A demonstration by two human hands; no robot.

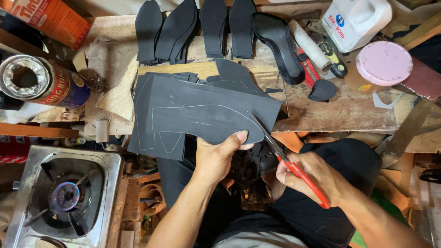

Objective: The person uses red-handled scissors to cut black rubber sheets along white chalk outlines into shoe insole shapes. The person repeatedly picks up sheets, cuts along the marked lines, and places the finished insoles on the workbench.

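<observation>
Pinching the black sheet (206, 112) at its six o'clock edge, our left hand (219, 154) steadies it; our right hand (308, 177) grips red scissors (287, 158), blades biting toward ten o'clock along the chalk line.

Sheet (206, 110) on workbench (349, 110); cut soles (193, 30) behind it; stove (64, 195) left-front; jug (356, 20) right-behind.

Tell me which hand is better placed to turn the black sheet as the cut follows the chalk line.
Left, probably. The left hand pinches the black sheet at its near edge, while the right hand holds the red-handled scissors at the sheet's edge.
</observation>
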